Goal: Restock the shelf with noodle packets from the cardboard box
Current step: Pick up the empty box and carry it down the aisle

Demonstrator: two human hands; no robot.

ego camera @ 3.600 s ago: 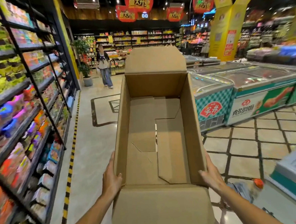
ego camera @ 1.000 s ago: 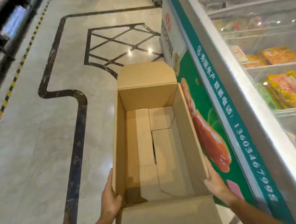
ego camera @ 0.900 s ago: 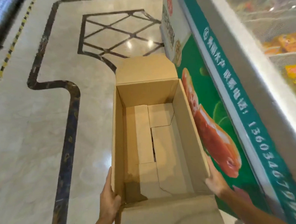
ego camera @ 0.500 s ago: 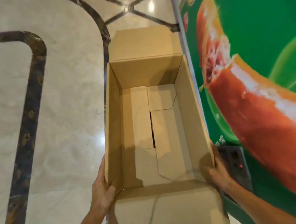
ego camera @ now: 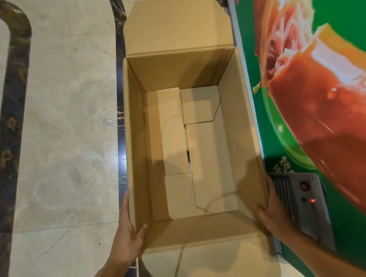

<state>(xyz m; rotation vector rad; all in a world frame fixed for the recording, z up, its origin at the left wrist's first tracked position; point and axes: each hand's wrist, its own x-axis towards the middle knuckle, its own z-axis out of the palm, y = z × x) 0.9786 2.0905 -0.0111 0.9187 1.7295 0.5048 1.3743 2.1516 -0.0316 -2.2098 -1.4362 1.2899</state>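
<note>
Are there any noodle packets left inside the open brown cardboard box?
No: the open brown cardboard box shows only its bare interlocked bottom flaps, with nothing lying on them.

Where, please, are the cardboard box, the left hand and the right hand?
cardboard box (ego camera: 173, 136): head view, inner floor.
left hand (ego camera: 128, 233): head view, back of the hand.
right hand (ego camera: 272, 212): head view, back of the hand.
</note>
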